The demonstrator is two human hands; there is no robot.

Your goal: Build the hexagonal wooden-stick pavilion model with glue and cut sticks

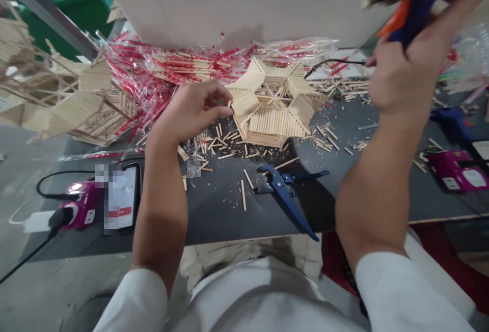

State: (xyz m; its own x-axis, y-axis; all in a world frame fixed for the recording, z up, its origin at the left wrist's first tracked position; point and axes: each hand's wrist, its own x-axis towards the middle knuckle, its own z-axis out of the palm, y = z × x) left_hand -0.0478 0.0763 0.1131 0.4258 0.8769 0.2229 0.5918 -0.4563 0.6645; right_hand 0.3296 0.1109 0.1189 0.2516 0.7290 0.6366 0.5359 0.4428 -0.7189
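Observation:
My right hand (401,75) is raised at the upper right, its fingers wrapped round a blue glue gun (414,19) with an orange trigger and a small red light. The gun is blurred, and a black cord (332,60) runs from near this hand to the table. At the left side of a star-like model made of wooden sticks (275,120), my left hand (194,105) is closed in a pinch. A short wooden stick (229,103) shows between its thumb and fingers, close to the model's edge; I cannot tell whether they touch.
Blue cutters (284,189) lie near the table's front edge, among loose stick pieces (244,194). Plastic-wrapped sticks (183,64) are heaped behind. A larger stick structure (57,103) stands left, above a phone (122,197) and purple power adapter (82,204). Another purple adapter (454,169) lies right.

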